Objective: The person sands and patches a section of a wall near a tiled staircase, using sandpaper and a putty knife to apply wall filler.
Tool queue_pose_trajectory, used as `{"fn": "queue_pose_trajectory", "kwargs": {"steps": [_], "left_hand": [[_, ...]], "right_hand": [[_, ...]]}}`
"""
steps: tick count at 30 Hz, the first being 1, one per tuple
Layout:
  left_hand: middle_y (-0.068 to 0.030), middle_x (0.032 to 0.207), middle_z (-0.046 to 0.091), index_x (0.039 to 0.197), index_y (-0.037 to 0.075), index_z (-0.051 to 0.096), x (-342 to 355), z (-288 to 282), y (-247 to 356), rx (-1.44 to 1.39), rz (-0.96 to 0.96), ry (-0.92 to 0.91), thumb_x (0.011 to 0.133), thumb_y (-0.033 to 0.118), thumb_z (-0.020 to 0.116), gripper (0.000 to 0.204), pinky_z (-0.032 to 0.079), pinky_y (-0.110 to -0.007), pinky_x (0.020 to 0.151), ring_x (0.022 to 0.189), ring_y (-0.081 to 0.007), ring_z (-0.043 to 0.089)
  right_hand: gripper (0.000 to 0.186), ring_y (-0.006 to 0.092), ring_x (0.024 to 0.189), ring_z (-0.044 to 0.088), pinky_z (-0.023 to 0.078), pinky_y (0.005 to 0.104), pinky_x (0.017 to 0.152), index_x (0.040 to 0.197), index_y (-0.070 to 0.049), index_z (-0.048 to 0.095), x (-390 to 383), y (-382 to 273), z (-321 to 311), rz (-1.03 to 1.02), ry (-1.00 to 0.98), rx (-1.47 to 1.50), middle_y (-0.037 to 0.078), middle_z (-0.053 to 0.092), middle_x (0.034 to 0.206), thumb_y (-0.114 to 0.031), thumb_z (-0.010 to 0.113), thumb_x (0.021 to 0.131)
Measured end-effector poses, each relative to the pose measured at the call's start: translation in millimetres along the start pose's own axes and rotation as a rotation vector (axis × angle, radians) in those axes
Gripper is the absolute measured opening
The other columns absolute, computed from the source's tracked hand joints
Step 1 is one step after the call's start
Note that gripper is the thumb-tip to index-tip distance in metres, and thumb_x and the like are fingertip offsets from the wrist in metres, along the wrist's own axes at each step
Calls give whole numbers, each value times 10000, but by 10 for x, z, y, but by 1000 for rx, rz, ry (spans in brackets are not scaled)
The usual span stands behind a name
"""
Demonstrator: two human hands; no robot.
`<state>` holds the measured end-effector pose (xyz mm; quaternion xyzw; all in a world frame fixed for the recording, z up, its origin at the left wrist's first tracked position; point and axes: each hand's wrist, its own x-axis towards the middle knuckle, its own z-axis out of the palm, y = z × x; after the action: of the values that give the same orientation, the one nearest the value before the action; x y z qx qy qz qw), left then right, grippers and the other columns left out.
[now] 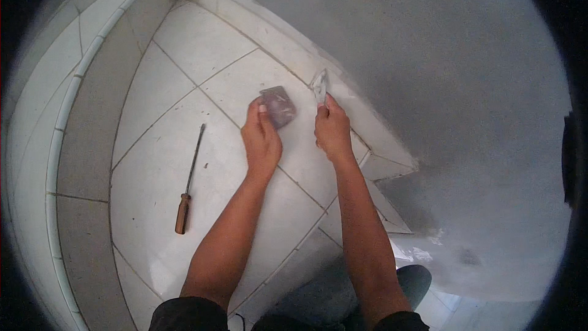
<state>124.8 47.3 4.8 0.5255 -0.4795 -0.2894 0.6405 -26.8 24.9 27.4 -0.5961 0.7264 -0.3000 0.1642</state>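
Gripped at one edge between thumb and fingers, a flat brownish-purple rectangular piece (278,107) with pale smears is in my left hand (263,138), above the white tiles. What the piece is made of cannot be made out. My right hand (334,129) is closed on a small putty knife (320,86) whose blade is coated in whitish paste. The blade tip is at the joint where the floor tiles meet the low tiled skirting (288,46). To the left of my hands, a screwdriver (191,181) with a brown handle lies on the tiles.
A raised tiled step (86,147) with a rounded white edge curves along the left. The grey wall (453,73) rises on the right above the skirting, which ends in a stepped corner (392,168). Small dark crumbs (206,165) dot the tiles. My knee (414,282) shows below.
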Motion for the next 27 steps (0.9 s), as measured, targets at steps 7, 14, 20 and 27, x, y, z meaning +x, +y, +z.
{"fn": "queue_pose_trajectory", "kwargs": {"steps": [7, 14, 20, 27], "left_hand": [[-187, 988, 680, 1260, -29, 547, -12, 17, 24, 6, -1, 26, 1071, 201, 388, 337, 492, -321, 813, 894, -216, 649], [-209, 1210, 636, 1340, -50, 504, -93, 85, -64, 78, 107, 14, 1082, 238, 360, 412, 458, -339, 974, 1119, -249, 612], [-229, 1356, 559, 1406, -57, 460, 179, 725, -309, 11, 13, -104, 1069, 294, 381, 493, 364, -344, 1094, 1278, -310, 524], [-291, 1583, 191, 1495, -119, 206, -431, 1973, 329, -70, -86, -7, 1063, 386, 321, 674, 120, -371, 1215, 1496, -357, 170]], "right_hand": [[367, 315, 786, 683, 512, 380, 758, 1323, -6, 548, -1337, 577, -1419, -113, -304, 3, 244, 664, 907, -189, 515, 1007], [297, 161, 624, 560, 465, 302, 612, 1252, -3, 577, -2416, 1022, -2478, 62, -299, 120, 100, 575, 699, -154, 503, 1008], [251, 140, 578, 535, 451, 297, 566, 1170, -3, 588, -2906, 1571, -2544, 345, -236, 269, 51, 557, 663, -171, 501, 1005], [248, 191, 603, 559, 466, 332, 586, 1130, 13, 599, -3168, 1781, -2778, 277, -158, 222, 96, 580, 680, -162, 495, 989]]}}
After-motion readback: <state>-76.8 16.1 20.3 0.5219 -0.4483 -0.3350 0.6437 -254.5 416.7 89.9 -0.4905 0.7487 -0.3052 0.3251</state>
